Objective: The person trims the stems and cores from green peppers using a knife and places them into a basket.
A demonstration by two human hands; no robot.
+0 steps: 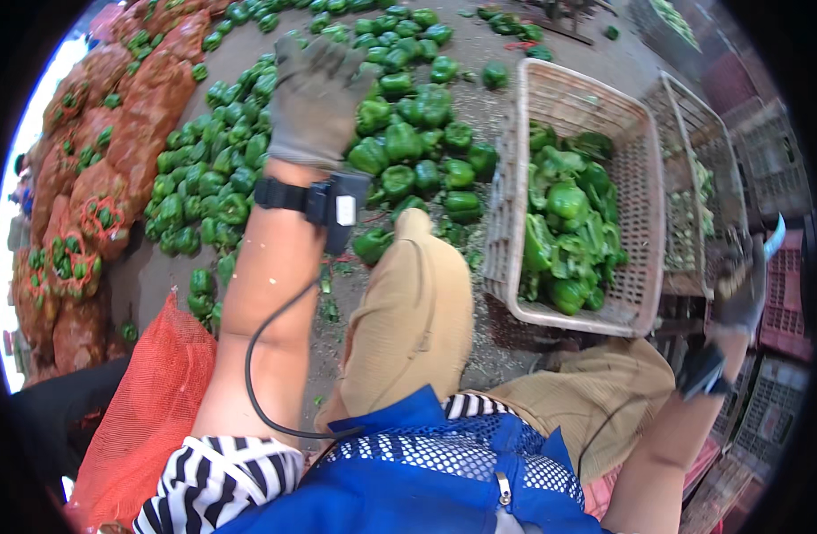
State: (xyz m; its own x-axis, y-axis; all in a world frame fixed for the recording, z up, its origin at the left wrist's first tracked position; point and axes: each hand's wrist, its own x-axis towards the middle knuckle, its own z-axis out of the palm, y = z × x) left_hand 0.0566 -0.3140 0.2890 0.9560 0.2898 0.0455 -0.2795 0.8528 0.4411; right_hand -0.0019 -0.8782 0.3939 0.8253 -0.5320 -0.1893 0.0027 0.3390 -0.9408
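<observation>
My left hand [319, 100], in a grey work glove, stretches forward over a large heap of green bell peppers [208, 167] on the ground. Its fingers are spread, palm down, and the peppers under it are hidden. Gloved too, my right hand [738, 284] is out at the right side, closed around a knife whose curved blade [775, 237] points up and away. Between the hands stands a dirty white plastic crate [585, 324], partly filled with whole and cut green peppers [568, 227].
Full orange mesh sacks [141, 127] line the left side. A red mesh bag [158, 400] lies beside my left arm. Behind the pepper crate is a second crate [688, 120] with pale pieces, and more crates [768, 400] stand at the right. My knees are close to the heap.
</observation>
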